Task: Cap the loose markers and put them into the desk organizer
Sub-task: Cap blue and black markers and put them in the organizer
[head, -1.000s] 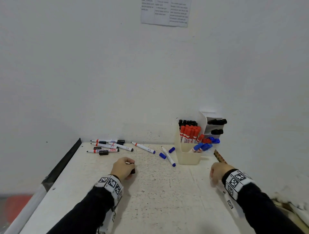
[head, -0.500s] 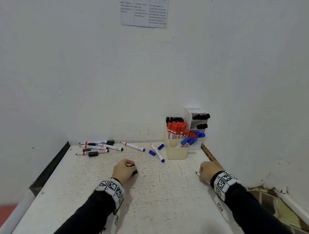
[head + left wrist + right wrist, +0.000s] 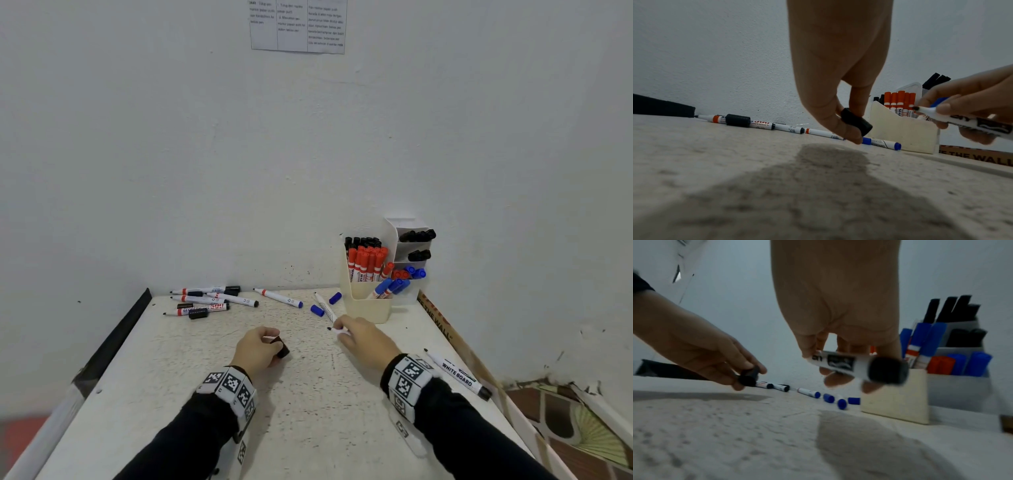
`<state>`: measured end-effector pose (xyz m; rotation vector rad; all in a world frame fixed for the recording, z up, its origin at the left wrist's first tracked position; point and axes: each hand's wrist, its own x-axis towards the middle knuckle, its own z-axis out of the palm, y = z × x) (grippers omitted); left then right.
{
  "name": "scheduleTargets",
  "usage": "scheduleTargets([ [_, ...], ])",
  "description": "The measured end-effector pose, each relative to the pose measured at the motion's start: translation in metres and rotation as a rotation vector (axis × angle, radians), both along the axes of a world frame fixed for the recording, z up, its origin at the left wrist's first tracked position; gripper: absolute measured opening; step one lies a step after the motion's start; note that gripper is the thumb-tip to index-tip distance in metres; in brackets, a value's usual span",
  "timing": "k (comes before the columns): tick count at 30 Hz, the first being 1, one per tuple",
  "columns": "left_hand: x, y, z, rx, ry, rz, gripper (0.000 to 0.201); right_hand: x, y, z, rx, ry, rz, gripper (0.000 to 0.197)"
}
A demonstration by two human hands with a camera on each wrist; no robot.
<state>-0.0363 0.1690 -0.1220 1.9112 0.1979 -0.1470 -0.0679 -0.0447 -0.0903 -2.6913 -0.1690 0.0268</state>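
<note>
The left hand (image 3: 258,347) sits at lower centre of the head view, fingers curled, pinching a black cap (image 3: 281,346) between thumb and fingertips. The right hand (image 3: 363,339), just right of it, grips an uncapped marker (image 3: 962,120), tip pointing left. Both forearms wear dark sleeves with patterned wristbands.

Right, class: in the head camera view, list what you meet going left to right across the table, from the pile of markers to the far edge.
Pile of uncapped markers → left hand with black cap → right hand → marker holder → lone black marker.
</note>
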Motion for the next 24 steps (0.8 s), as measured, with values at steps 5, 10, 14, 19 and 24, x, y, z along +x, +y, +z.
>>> scheduleTargets([
  [5, -0.006, 0.000, 0.008, -0.201, 0.010, 0.020, 0.019, 0.001, 0.016, -0.005, 0.110, 0.040, 0.083, 0.023],
  [10, -0.015, -0.001, 0.019, -0.329, 0.020, 0.011, 0.016, -0.002, 0.031, -0.006, 0.123, 0.031, 0.131, 0.023],
  [14, -0.021, 0.000, 0.026, -0.371, 0.020, -0.031, 0.016, -0.001, 0.044, -0.003, 0.156, 0.004, 0.157, 0.022],
  [19, -0.029, 0.004, 0.031, -0.365, 0.031, -0.076, 0.022, -0.001, 0.060, 0.002, 0.282, 0.022, 0.198, 0.035],
  [24, -0.033, 0.014, 0.035, -0.243, -0.014, -0.085, 0.036, -0.002, 0.071, 0.007, 0.284, 0.086, 0.311, 0.049],
])
